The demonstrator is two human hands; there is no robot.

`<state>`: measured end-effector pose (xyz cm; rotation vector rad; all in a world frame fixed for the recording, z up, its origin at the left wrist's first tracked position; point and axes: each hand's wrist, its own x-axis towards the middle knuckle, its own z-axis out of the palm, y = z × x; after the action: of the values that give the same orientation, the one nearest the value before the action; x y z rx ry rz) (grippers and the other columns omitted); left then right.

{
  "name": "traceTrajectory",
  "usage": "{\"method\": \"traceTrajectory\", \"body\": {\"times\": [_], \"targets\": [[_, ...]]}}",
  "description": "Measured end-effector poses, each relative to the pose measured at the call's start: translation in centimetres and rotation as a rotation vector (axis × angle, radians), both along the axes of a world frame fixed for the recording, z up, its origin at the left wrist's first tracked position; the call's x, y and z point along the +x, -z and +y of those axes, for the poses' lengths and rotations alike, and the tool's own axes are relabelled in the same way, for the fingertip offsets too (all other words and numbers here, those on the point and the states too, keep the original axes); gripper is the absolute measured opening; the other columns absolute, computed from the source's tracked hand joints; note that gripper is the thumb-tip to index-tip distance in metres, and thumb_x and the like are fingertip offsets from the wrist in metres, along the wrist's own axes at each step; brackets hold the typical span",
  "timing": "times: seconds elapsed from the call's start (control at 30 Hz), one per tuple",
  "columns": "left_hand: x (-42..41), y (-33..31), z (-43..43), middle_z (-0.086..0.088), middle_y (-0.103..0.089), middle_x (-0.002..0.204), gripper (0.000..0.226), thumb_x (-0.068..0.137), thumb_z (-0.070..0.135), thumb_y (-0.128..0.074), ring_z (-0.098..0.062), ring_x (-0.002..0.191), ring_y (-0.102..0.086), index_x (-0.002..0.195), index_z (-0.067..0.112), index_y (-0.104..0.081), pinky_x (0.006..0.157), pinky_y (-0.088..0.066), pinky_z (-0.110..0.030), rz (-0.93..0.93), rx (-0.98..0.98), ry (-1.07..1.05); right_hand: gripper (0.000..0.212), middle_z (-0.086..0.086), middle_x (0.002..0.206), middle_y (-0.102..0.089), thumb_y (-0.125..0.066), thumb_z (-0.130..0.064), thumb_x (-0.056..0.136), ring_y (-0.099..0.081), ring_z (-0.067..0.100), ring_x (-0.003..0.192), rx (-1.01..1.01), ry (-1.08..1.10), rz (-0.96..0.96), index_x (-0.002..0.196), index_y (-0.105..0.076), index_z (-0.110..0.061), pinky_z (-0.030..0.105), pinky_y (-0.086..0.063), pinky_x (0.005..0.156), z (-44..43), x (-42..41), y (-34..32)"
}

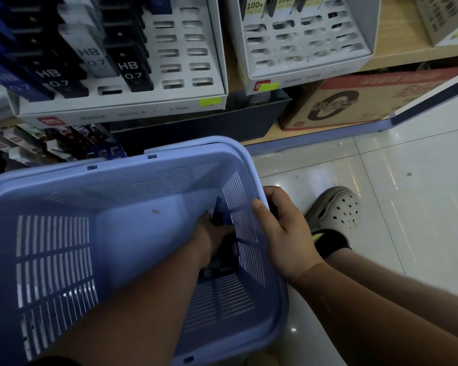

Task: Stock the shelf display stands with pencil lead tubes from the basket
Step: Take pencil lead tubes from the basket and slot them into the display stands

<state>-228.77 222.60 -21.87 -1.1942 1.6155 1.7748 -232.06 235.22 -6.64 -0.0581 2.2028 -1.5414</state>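
Note:
A light blue slotted basket (64, 202) fills the lower left of the head view. My left hand (209, 233) reaches deep into its right corner and grips a dark blue pencil lead tube (220, 210); more dark tubes (222, 262) lie beneath, partly hidden by the hand. My right hand (280, 228) grips the basket's right rim, fingers curled over its edge. Above, a white display stand (185, 75) holds black and white HB 0.7 tubes on its left and has bare slots on its right. A second white stand (310, 48) beside it shows several bare slots.
Under the shelf sit a dark box (196, 128) and an orange cardboard box (354, 101). Packaged goods (50, 143) hang at the lower left shelf. My foot in a beige clog (336, 210) stands on the glossy tiled floor (407, 180) to the right of the basket.

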Motion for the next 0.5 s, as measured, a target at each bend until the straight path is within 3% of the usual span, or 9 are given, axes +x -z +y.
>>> {"method": "traceTrajectory", "body": {"times": [0.1,0.2,0.3,0.4,0.5], "targets": [[-0.1,0.3,-1.3,-0.018,-0.074,0.098,0.043,0.066,0.014,-0.078,-0.037,0.088,-0.072,0.108,0.009,-0.068,0.079,-0.059,-0.059,0.000,0.082,-0.098,0.008,-0.020,0.083,-0.065,-0.054,-0.024,0.103,-0.060,-0.003,0.073,0.008,0.006,-0.006,0.100,-0.061,-0.023,0.009,-0.044,0.064,0.0,0.0,0.0],[-0.1,-0.6,-2.7,-0.023,-0.073,0.106,0.037,0.079,-0.002,-0.072,-0.041,0.094,-0.071,0.116,0.004,-0.065,0.082,-0.057,-0.062,0.048,0.216,-0.196,0.008,-0.012,0.085,-0.066,-0.054,-0.024,0.103,-0.059,-0.001,0.074,0.015,0.011,-0.003,0.100,-0.061,-0.024,0.009,-0.044,0.064,-0.1,0.0,-0.1],[-0.5,-1.1,-4.0,-0.025,-0.071,0.105,0.038,0.081,-0.004,-0.071,-0.042,0.092,-0.070,0.117,0.000,-0.060,0.076,-0.055,-0.067,0.060,0.245,-0.257,0.008,-0.010,0.085,-0.066,-0.053,-0.024,0.103,-0.059,-0.001,0.073,0.013,0.008,-0.008,0.099,-0.061,-0.024,0.009,-0.044,0.064,-0.1,0.0,-0.2],[-0.3,-1.1,-5.1,-0.023,-0.069,0.097,0.032,0.085,-0.008,-0.065,-0.033,0.078,-0.068,0.116,-0.002,-0.058,0.063,-0.058,-0.053,0.061,0.262,-0.265,0.008,-0.020,0.082,-0.065,-0.053,-0.024,0.103,-0.060,-0.004,0.074,0.012,0.001,-0.016,0.099,-0.060,-0.026,0.008,-0.044,0.063,-0.1,0.0,-0.2],[0.3,-1.0,-6.1,-0.024,-0.070,0.103,0.026,0.086,-0.014,-0.060,-0.027,0.073,-0.067,0.107,0.001,-0.061,0.064,-0.058,-0.039,0.084,0.258,-0.237,0.008,-0.023,0.084,-0.065,-0.053,-0.025,0.103,-0.060,-0.004,0.076,0.024,-0.008,-0.011,0.100,-0.060,-0.028,0.008,-0.044,0.064,-0.1,0.0,0.0]]}}
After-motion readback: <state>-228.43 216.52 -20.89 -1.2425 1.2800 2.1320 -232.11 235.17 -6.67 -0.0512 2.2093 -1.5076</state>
